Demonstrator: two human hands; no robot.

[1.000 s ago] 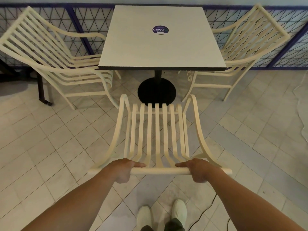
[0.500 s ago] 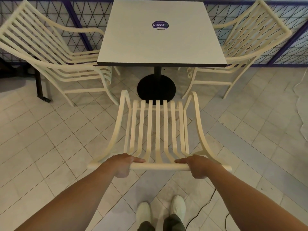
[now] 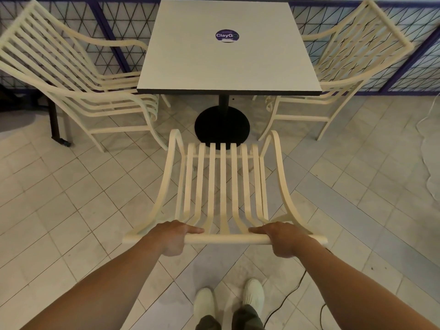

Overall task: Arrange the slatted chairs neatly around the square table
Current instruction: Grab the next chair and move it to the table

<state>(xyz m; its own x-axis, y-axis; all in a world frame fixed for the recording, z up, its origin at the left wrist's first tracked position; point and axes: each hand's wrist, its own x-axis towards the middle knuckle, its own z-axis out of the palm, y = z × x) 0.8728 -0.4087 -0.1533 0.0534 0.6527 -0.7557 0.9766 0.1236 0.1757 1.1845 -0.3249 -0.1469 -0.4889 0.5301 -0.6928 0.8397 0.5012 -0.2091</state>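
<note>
A cream slatted chair (image 3: 222, 186) stands in front of me, facing the square white table (image 3: 226, 65). My left hand (image 3: 172, 236) and my right hand (image 3: 284, 239) both grip its top back rail. Its front edge sits just short of the table's black round base (image 3: 222, 125). A second slatted chair (image 3: 71, 75) stands at the table's left side, its seat partly under the top. A third slatted chair (image 3: 345, 67) stands at the right side, angled toward the table.
A purple-framed mesh railing (image 3: 112, 32) runs behind the table. A dark post on a caster (image 3: 57, 122) stands at the left. A black cable (image 3: 292, 294) lies on the tiled floor by my shoes (image 3: 228, 298). A white cord (image 3: 431, 148) trails at the right.
The chair in my hands has slid forward toward the table, and I have stepped closer with it. Both hands keep the same grip on the back rail.
</note>
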